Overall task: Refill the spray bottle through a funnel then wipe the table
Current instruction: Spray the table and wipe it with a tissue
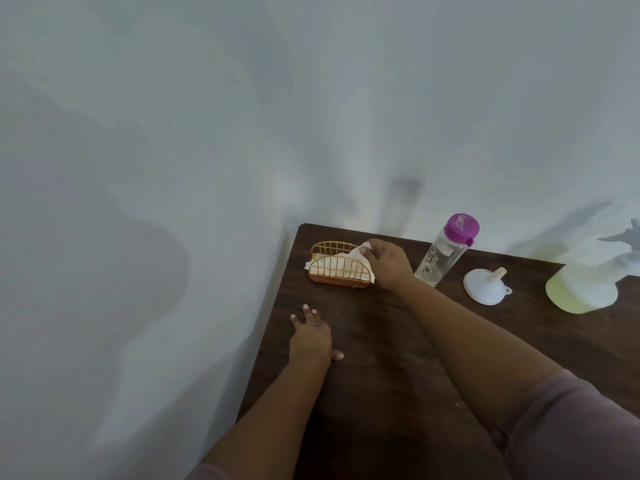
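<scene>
A gold wire napkin holder (337,268) stands near the far left corner of the dark wooden table (398,375). White napkins (341,263) sit inside it. My right hand (388,263) reaches over the holder and pinches the top corner of a napkin. My left hand (311,336) rests flat on the table near its left edge, fingers spread, holding nothing. A white funnel (485,285) lies upside down to the right. The spray bottle (585,285), pale with yellowish liquid, stands at the far right, its trigger head cut by the frame edge.
A clear water bottle (445,252) with a purple cap stands tilted-looking between my right hand and the funnel. A white wall runs behind and left of the table. The table's left edge falls away just beside my left hand.
</scene>
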Demonstrator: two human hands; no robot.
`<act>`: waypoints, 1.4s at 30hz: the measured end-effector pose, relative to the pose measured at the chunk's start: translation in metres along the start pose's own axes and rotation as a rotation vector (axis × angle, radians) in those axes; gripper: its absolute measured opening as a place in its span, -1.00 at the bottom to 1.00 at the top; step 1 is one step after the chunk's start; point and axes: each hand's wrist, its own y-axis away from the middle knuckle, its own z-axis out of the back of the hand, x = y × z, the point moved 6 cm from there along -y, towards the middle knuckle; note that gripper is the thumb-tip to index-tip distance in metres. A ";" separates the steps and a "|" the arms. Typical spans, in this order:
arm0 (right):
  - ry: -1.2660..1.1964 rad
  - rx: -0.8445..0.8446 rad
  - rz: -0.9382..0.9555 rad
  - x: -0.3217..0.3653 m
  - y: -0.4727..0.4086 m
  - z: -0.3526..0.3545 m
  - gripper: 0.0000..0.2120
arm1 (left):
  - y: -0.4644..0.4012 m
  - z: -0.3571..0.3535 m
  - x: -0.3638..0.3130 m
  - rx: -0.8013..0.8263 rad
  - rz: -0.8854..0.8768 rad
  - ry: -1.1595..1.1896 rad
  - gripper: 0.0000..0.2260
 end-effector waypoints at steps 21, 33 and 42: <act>-0.061 0.044 -0.081 0.027 0.011 0.013 -0.47 | -0.005 -0.002 -0.001 0.000 0.006 0.050 -0.01; -0.580 -0.106 -0.277 0.023 0.023 0.030 -0.77 | -0.003 -0.003 0.000 -0.017 0.001 0.078 -0.01; -1.147 0.245 -0.485 0.018 0.077 0.034 -0.71 | 0.012 0.000 -0.003 -0.064 -0.014 0.064 -0.02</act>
